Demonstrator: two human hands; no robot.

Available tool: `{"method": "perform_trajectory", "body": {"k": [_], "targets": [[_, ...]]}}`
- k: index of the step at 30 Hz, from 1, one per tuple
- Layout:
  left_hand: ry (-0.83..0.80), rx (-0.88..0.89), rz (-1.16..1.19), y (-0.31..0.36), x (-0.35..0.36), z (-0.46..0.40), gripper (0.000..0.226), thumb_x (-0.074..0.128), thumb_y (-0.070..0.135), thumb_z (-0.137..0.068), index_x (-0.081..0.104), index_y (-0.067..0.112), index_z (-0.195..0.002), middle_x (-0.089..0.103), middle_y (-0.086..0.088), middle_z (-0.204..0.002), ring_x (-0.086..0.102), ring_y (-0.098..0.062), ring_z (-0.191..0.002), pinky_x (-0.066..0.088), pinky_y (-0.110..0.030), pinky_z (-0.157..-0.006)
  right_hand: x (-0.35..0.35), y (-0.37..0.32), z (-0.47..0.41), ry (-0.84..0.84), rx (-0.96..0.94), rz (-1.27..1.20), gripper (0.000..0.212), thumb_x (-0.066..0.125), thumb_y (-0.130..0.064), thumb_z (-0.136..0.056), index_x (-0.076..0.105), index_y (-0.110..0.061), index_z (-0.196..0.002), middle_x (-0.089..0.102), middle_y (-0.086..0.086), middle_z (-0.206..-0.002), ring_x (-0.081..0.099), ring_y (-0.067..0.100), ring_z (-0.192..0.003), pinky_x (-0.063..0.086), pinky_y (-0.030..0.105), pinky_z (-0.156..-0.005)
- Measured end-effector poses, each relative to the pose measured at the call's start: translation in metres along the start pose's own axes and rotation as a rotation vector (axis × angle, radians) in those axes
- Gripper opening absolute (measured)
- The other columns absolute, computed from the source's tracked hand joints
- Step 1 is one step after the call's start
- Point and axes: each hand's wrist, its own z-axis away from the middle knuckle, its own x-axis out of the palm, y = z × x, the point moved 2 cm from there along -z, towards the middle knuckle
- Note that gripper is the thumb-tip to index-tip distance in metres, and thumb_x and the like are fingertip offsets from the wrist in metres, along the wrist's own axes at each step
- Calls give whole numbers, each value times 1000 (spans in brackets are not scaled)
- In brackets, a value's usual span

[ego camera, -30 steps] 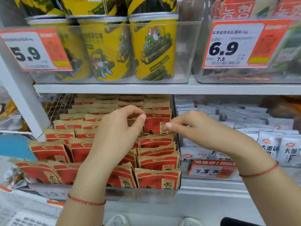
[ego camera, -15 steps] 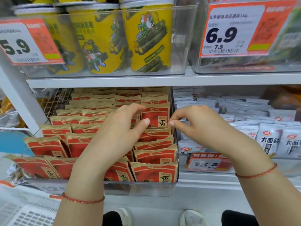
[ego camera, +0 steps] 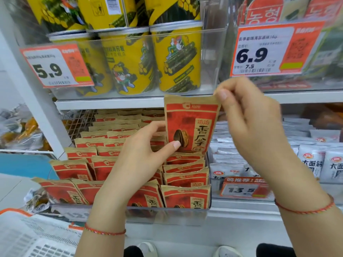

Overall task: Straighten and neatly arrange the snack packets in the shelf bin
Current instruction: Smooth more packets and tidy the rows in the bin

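A clear shelf bin (ego camera: 167,215) on the lower shelf holds several rows of red-and-tan snack packets (ego camera: 185,179). One packet (ego camera: 191,125) stands lifted above the right-hand row, upright, its front facing me. My right hand (ego camera: 248,115) pinches its top right corner between thumb and fingers. My left hand (ego camera: 141,158) reaches into the bin, its thumb tip pressing on the lifted packet's lower left part, its fingers hidden among the packets behind.
Yellow snack cans (ego camera: 174,60) fill a clear bin on the shelf above, with price tags 5.9 (ego camera: 55,67) and 6.9 (ego camera: 269,51). White packets (ego camera: 311,162) fill the neighbouring bin to the right, behind a 13.5 tag (ego camera: 245,189). A printed sheet (ego camera: 27,236) lies at bottom left.
My right hand has pulled one packet up out of the right-hand row, raising it well above the others. My left hand stayed in the bin, thumb now on that packet.
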Motion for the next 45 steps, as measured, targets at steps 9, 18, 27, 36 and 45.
{"method": "perform_trajectory", "body": {"k": [9,18,27,36,45], "targets": [[85,71,444,20,-5,6,23,60,34,-86,65,23,-105,73,14,-98,69,-2,-91,51,-15,-75,-10,-7,-7,195,157,-507,23,40,-23,-102,58,-26,-89,65,6,-83,64,33,-80,53,53,-72],[104,-55,543,12,-9,4,31,58,41,-83,68,22,-105,76,2,-94,72,-13,-89,54,-24,-76,7,7,-5,39,417,-703,20,41,-13,-102,59,-18,-95,69,-12,-69,69,8,-69,56,22,-64],[91,-51,601,15,-11,5,28,58,38,-83,67,23,-105,76,2,-91,72,-10,-79,51,-14,-65,4,4,-6,72,410,-739,16,47,-13,-99,59,-17,-89,70,-8,-68,68,9,-67,55,22,-62],[50,-87,584,16,-9,6,31,55,39,-86,68,18,-104,72,-1,-76,56,-9,-51,42,-21,-44,2,2,-8,102,475,-830,20,51,-22,-95,65,-16,-82,71,-5,-69,66,9,-64,55,22,-60],[5,-358,704,8,-2,3,48,47,54,-87,75,16,-96,74,-11,-94,67,-17,-81,46,-28,-72,3,-13,-8,-30,436,-844,14,61,-31,-80,68,-20,-84,73,-7,-76,70,11,-64,55,21,-57]]}}
